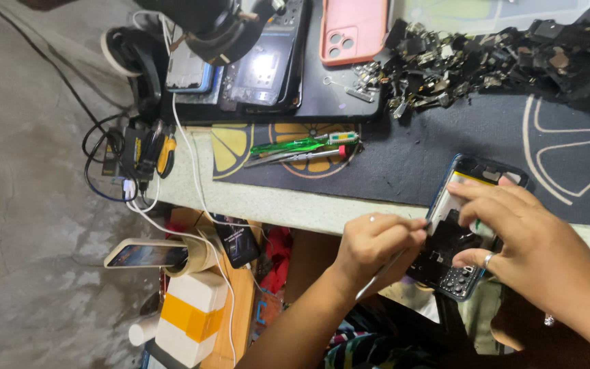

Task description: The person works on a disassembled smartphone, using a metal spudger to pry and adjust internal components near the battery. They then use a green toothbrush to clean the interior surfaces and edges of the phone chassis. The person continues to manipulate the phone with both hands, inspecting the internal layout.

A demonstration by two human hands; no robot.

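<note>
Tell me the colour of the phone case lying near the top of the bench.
Salmon pink phone case, seen in the head view.

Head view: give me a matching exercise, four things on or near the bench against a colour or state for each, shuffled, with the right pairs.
Things:
1. phone case
2. opened phone
3. box
4. screwdriver

Colour or state:
A. white with a yellow band
B. held between both hands, back cover off
C. salmon pink, lying flat
D. translucent green handle

Pairs: 1-C, 2-B, 3-A, 4-D. The left hand works a thin tool at the phone; the right hand steadies it.
</note>
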